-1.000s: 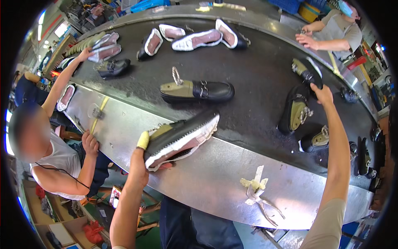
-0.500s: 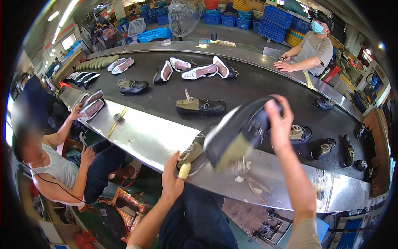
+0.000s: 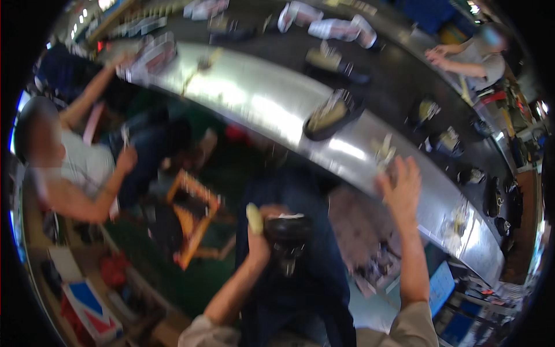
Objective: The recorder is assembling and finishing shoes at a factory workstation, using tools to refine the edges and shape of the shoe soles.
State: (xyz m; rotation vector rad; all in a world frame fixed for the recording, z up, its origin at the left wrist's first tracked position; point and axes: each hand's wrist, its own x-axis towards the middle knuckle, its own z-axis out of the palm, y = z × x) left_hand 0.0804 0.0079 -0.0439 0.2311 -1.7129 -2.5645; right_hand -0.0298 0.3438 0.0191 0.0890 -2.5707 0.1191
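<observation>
My left hand (image 3: 258, 242), its thumb covered in pale yellow wrap, is closed round a black shoe (image 3: 288, 226) above my lap. The shoe is foreshortened and smeared by motion. My right hand (image 3: 403, 188) reaches over the near edge of the metal table border (image 3: 260, 110) with fingers spread, and nothing shows in its grasp. Just beyond those fingertips lie pale scraps (image 3: 384, 148). Between the scraps and the far shoes, another black and olive shoe (image 3: 328, 117) rests on the border.
More shoes (image 3: 336, 65) stand on the dark belt (image 3: 393, 75). At left sits a co-worker (image 3: 81, 173), one hand at pink-lined shoes (image 3: 153, 58); across the belt is another person (image 3: 477, 61). An orange wooden frame (image 3: 193, 214) stands on the floor at left.
The black shoe came down from above the table to my lap and is now in my left hand. My right hand let it go and sits over the border. The view swung downward.
</observation>
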